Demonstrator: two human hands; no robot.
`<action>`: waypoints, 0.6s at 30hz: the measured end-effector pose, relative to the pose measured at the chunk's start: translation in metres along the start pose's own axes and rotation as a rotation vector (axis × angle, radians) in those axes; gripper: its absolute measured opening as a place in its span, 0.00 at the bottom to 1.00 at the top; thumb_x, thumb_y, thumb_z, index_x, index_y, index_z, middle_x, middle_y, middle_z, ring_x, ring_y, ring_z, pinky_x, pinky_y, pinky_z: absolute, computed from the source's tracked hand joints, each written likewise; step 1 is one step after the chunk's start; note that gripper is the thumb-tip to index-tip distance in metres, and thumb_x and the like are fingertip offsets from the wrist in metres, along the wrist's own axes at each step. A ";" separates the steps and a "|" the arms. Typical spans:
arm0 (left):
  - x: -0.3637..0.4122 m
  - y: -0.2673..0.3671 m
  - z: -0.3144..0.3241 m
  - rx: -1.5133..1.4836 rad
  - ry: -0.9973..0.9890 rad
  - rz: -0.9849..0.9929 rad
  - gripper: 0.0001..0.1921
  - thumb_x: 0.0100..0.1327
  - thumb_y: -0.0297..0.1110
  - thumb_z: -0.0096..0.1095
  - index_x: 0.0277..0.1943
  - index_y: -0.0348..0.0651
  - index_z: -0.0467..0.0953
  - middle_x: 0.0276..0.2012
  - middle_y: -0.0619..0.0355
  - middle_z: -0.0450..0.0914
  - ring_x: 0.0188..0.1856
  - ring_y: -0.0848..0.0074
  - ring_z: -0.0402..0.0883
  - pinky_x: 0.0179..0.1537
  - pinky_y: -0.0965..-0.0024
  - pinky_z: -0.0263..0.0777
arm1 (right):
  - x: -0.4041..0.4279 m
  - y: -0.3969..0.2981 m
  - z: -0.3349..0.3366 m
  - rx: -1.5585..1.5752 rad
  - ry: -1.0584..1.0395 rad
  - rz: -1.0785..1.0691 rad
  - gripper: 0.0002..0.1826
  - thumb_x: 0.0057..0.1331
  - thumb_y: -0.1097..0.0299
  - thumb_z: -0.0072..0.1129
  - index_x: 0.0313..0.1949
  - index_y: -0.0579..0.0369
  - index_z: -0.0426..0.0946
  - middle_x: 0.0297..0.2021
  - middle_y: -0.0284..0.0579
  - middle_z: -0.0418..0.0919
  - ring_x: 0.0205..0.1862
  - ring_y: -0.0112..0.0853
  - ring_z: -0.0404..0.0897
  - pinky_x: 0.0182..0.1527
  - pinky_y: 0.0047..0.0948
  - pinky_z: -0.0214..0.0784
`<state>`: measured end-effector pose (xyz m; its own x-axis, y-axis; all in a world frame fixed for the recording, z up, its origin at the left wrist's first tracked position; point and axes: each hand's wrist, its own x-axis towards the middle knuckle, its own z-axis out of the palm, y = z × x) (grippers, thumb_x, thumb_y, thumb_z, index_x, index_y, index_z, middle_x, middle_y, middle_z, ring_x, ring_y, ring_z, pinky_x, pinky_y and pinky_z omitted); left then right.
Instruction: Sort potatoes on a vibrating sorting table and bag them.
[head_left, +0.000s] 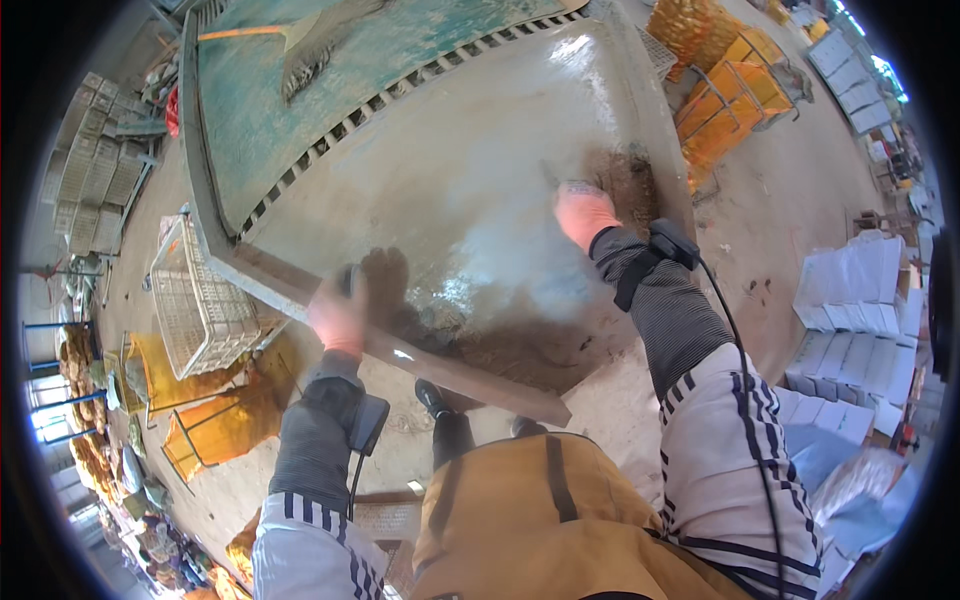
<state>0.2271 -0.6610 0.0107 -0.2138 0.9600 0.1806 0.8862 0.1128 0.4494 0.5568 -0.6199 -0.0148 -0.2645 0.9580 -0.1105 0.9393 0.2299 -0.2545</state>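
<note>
Both of my hands wear pink gloves over a shallow, raised-rim bench with a smooth grey bed (450, 165). My left hand (336, 311) is at the near rim (457, 367), its fingers over the bed's edge. A small dark thing shows at its fingertips, too blurred to name. My right hand (583, 214) is curled low over the right side of the bed. A faint grey shape juts from it; motion blur hides whether it is held. Brown debris (634, 187) lies beside it in the right corner, and more loose dirt (517, 352) gathers along the near rim.
Beyond a slotted strip (352, 120), a broom (300, 45) lies on a green surface. White plastic crates (202, 300) and orange sacks on metal frames (225, 427) stand at left. More orange sacks (720, 112) and stacked white boxes (851, 300) are at right. A cable (739, 345) runs along my right arm.
</note>
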 end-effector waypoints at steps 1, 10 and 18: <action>0.000 0.000 0.001 -0.004 -0.011 -0.009 0.15 0.59 0.46 0.60 0.39 0.44 0.83 0.34 0.49 0.83 0.37 0.55 0.83 0.41 0.59 0.75 | -0.001 -0.008 -0.003 -0.037 0.003 0.047 0.10 0.60 0.71 0.50 0.30 0.56 0.81 0.29 0.53 0.80 0.31 0.41 0.81 0.35 0.38 0.74; 0.001 -0.003 0.003 -0.044 0.016 0.028 0.13 0.58 0.43 0.61 0.39 0.45 0.83 0.34 0.50 0.83 0.37 0.58 0.83 0.40 0.62 0.75 | 0.025 -0.001 0.031 0.293 0.041 0.088 0.09 0.59 0.69 0.50 0.33 0.58 0.79 0.26 0.53 0.79 0.31 0.41 0.81 0.33 0.43 0.73; 0.000 0.000 0.002 -0.023 0.023 0.013 0.13 0.58 0.43 0.60 0.37 0.45 0.82 0.33 0.50 0.83 0.36 0.57 0.82 0.39 0.60 0.74 | 0.001 -0.100 0.069 -0.020 -0.174 -0.259 0.13 0.63 0.65 0.47 0.34 0.56 0.80 0.32 0.53 0.81 0.35 0.42 0.81 0.39 0.41 0.73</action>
<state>0.2279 -0.6604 0.0092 -0.2122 0.9551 0.2069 0.8792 0.0941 0.4672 0.4475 -0.6536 -0.0559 -0.5271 0.8241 -0.2075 0.8396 0.4674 -0.2766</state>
